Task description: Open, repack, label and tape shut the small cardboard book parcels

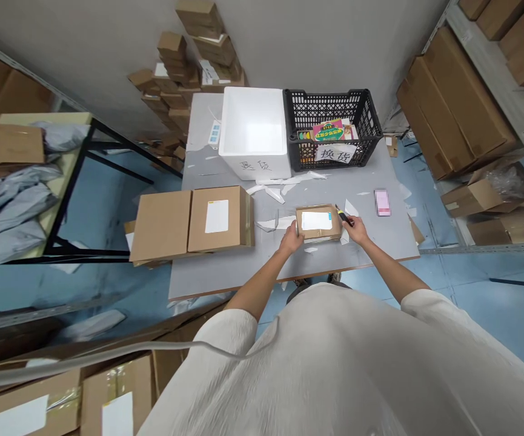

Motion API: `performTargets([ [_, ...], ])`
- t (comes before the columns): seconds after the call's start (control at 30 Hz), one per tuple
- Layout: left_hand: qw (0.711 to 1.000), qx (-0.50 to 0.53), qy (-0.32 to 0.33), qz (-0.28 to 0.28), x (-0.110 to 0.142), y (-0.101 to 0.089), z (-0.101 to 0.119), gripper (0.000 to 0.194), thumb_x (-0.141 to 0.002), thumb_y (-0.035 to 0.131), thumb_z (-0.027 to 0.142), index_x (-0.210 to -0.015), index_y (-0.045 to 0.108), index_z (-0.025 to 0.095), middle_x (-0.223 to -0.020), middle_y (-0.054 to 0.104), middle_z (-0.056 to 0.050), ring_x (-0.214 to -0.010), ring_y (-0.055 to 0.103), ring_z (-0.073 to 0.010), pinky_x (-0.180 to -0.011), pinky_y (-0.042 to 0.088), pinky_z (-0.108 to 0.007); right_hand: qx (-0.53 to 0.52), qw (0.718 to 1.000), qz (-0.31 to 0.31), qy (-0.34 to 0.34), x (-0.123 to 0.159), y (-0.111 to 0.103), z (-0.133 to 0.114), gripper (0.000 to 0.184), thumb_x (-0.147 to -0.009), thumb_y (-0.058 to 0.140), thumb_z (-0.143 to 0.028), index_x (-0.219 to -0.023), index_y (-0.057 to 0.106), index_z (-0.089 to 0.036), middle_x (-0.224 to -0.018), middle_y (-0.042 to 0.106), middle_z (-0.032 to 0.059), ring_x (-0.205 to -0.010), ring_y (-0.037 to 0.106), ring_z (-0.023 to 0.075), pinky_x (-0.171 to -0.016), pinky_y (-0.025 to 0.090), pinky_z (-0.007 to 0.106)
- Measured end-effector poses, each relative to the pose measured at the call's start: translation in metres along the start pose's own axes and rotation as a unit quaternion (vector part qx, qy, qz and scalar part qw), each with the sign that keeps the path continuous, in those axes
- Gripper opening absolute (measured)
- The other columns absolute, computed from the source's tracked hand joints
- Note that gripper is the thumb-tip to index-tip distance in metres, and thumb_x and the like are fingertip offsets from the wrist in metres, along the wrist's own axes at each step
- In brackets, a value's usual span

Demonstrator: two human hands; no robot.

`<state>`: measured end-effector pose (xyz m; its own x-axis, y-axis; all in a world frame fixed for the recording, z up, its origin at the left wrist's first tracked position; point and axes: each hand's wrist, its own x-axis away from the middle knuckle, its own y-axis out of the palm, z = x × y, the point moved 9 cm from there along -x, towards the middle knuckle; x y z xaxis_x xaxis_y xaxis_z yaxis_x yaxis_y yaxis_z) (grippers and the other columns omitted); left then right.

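Note:
A small cardboard box (318,235) with a white label (316,221) on top lies near the front of the grey table (225,275). My left hand (291,238) grips its left end, fingers closed against the side. In my right hand (356,231) is a black and yellow utility knife (344,217), its tip at the box's upper right corner. Whether the blade touches the cardboard is too small to tell. Torn white paper strips (274,194) lie behind and left of the box.
Two larger cardboard boxes (218,219) stand at the table's left. A white foam bin (255,163) and a black plastic crate (334,148) holding colourful packages are at the back. A pink phone-like object (382,202) lies right. Shelves (502,248) with cartons flank the right side.

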<state>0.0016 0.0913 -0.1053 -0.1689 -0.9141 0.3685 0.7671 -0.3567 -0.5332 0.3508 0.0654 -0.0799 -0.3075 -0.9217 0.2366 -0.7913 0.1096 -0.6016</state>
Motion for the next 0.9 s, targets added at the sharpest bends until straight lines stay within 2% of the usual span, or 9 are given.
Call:
performTargets([
  [0.1, 0.999, -0.051, 0.011, 0.002, 0.004, -0.003, 0.005, 0.087, -0.096, 0.065, 0.036, -0.176, 0.035, 0.017, -0.167, 0.054, -0.025, -0.151, 0.058, -0.0424, -0.124, 0.049, -0.058, 0.05, 0.997, 0.05, 0.045, -0.006, -0.023, 0.019, 0.038, -0.087, 0.074, -0.046, -0.115, 0.076, -0.022, -0.123, 0.075, 0.0131, -0.116, 0.071, 0.0305, -0.11, 0.057, 0.044],
  [0.2, 0.996, -0.074, 0.054, 0.016, 0.009, -0.009, 0.016, 0.079, -0.097, 0.062, 0.031, -0.172, 0.041, 0.019, -0.171, 0.048, -0.022, -0.156, 0.051, -0.0416, -0.129, 0.045, -0.059, 0.099, 0.984, 0.07, 0.127, -0.006, -0.042, 0.052, 0.033, -0.086, 0.075, -0.042, -0.112, 0.076, -0.021, -0.119, 0.077, 0.014, -0.113, 0.073, 0.0314, -0.1, 0.059, 0.041],
  [0.3, 0.994, -0.085, 0.07, 0.012, 0.014, -0.01, 0.019, 0.074, -0.097, 0.061, 0.029, -0.169, 0.045, 0.021, -0.173, 0.046, -0.019, -0.156, 0.051, -0.0404, -0.131, 0.044, -0.059, 0.129, 0.971, 0.068, 0.189, -0.001, -0.052, 0.083, 0.032, -0.084, 0.077, -0.037, -0.112, 0.074, -0.022, -0.119, 0.079, 0.0151, -0.111, 0.074, 0.0327, -0.094, 0.059, 0.04],
  [0.4, 0.993, -0.098, 0.062, 0.005, 0.016, -0.01, 0.017, 0.073, -0.098, 0.06, 0.028, -0.169, 0.045, 0.019, -0.173, 0.044, -0.02, -0.157, 0.049, -0.0399, -0.133, 0.042, -0.056, 0.149, 0.966, 0.059, 0.201, 0.005, -0.054, 0.101, 0.032, -0.084, 0.078, -0.035, -0.112, 0.074, -0.021, -0.122, 0.078, 0.0185, -0.112, 0.075, 0.0354, -0.093, 0.059, 0.044],
  [0.63, 0.994, -0.106, 0.04, 0.005, 0.02, -0.011, 0.008, 0.075, -0.099, 0.058, 0.028, -0.171, 0.041, 0.016, -0.172, 0.046, -0.023, -0.161, 0.045, -0.0397, -0.138, 0.034, -0.058, 0.127, 0.977, 0.048, 0.166, 0.006, -0.041, 0.112, 0.033, -0.083, 0.079, -0.034, -0.113, 0.074, -0.02, -0.124, 0.074, 0.0204, -0.119, 0.071, 0.0369, -0.099, 0.058, 0.048],
  [0.9, 0.996, -0.083, 0.01, -0.026, 0.026, -0.005, 0.005, 0.081, -0.105, 0.058, 0.039, -0.178, 0.031, 0.019, -0.177, 0.042, -0.022, -0.16, 0.047, -0.0394, -0.132, 0.042, -0.056, 0.18, 0.967, 0.017, 0.179, 0.009, -0.034, 0.109, 0.039, -0.092, 0.077, -0.035, -0.126, 0.069, -0.017, -0.137, 0.068, 0.0238, -0.125, 0.067, 0.0395, -0.106, 0.055, 0.052],
])
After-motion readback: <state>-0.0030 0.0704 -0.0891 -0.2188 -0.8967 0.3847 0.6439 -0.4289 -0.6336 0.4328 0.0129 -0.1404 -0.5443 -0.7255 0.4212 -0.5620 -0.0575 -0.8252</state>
